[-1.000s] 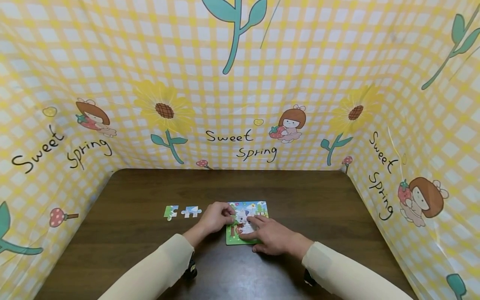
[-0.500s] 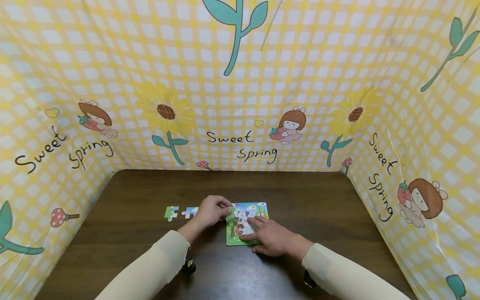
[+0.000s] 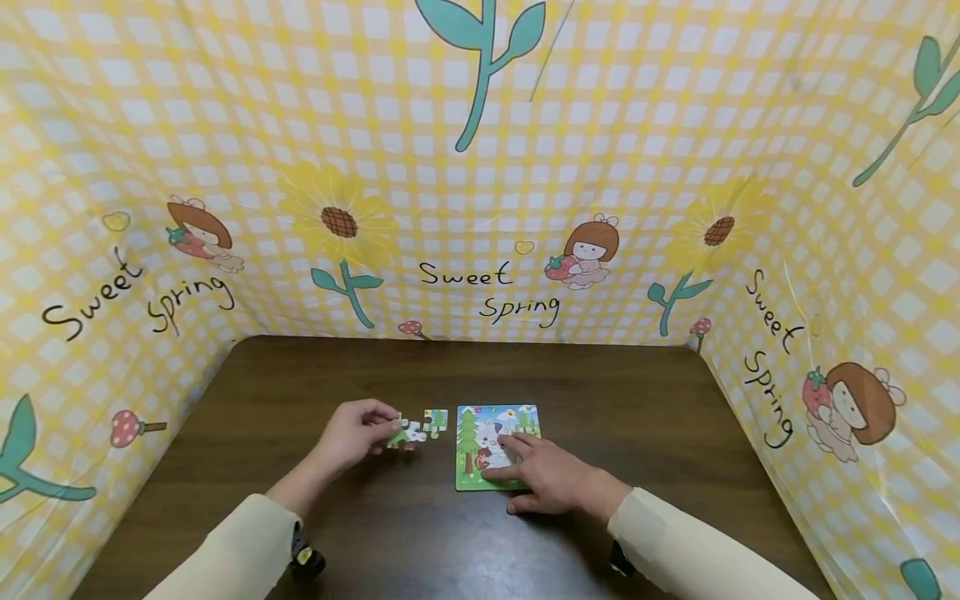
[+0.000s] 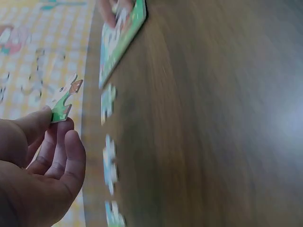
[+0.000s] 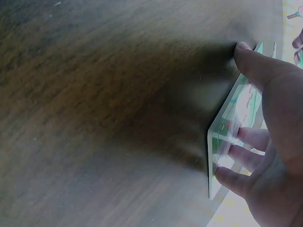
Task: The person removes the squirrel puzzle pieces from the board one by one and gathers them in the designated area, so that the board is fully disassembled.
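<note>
My left hand (image 3: pixel 352 442) pinches a jigsaw piece (image 4: pixel 61 105) between thumb and fingers, raised above the table to the left of the puzzle. The piece is green and white with a brown patch. My right hand (image 3: pixel 551 475) lies on the square jigsaw puzzle (image 3: pixel 467 462), fingers spread and fingertips touching its picture of trees and a white animal. A loose jigsaw piece (image 3: pixel 437 420) with green trees lies just left of the puzzle. In the left wrist view, two more jigsaw pieces (image 4: pixel 110 164) lie in line with it; in the head view my left hand hides them.
The dark wooden table (image 3: pixel 600 379) carries everything. Yellow checked cloth (image 3: pixel 480 200) printed with flowers and figures rises along its back and both sides.
My left hand has moved left, away from the puzzle's left edge, and now holds a piece up. A loose piece shows beside the puzzle where that hand was. My right hand stays put.
</note>
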`<state>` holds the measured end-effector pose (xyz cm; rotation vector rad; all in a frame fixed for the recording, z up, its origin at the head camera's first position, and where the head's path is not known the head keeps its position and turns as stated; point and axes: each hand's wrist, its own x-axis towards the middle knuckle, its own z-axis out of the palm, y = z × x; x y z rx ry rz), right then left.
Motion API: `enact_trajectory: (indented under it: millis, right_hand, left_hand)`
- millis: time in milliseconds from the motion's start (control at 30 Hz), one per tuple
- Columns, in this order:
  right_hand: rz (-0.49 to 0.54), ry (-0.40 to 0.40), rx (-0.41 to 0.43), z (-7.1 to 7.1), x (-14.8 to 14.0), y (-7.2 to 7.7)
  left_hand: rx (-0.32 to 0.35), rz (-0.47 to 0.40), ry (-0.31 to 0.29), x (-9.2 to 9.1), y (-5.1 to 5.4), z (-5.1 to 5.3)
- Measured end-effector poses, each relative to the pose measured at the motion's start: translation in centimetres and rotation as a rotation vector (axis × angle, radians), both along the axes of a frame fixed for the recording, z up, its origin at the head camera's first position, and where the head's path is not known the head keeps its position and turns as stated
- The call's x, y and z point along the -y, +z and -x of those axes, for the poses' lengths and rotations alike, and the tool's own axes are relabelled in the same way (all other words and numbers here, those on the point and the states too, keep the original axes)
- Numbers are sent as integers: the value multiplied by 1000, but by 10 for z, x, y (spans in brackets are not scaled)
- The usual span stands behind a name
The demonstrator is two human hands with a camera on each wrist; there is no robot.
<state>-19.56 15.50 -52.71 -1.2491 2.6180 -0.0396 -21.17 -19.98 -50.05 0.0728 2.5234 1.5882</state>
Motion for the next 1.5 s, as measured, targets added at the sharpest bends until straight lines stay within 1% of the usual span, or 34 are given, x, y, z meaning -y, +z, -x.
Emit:
enact_trajectory:
  millis: [100,233,333,433,533,633,733,800,900,1033,1100,1267,1400,1500]
  right_hand:
    - [0,-2,-4,0,-1,0]
    - [-13,-10,-10,-1,-3,1]
    - [-15,-12,-8,-1,-3,3]
    - [-13,-12,-4,-2,-4,4]
    - [-6,-16,7,-2,-4,4]
    - [0,-17,12,-2,-4,4]
    - [0,-14,11,-2,-3,4]
    - [-4,-11,8,-2,-3,4]
    - [-6,-11,9,-2,-2,4]
    - [-8,-12,9,-1,-2,6]
    - [-9,-13,6,0,-2,6]
    - [-4,-10,3,1,-1,5]
    - [8,-7,1,1,-1,3]
    - [17,-6,4,0,-1,0]
  left_hand:
    - [23,-7,28,25,0,-8]
    - [56,2,72,56,-6,-15]
    - [80,27,99,73,-11,-20]
    - [95,54,120,82,-15,-22]
    - [90,106,120,86,-21,-23]
    - [73,180,103,87,-26,-23]
    - [61,251,100,88,-29,-24]
    - [54,281,101,89,-30,-25]
    - [20,345,103,89,-30,-26]
    - [-54,438,97,89,-30,-25]
    - [-80,471,98,89,-31,-24]
    - [-108,518,107,87,-34,-22]
    - [-117,532,114,86,-35,-22]
    - [-111,534,103,86,-35,-23]
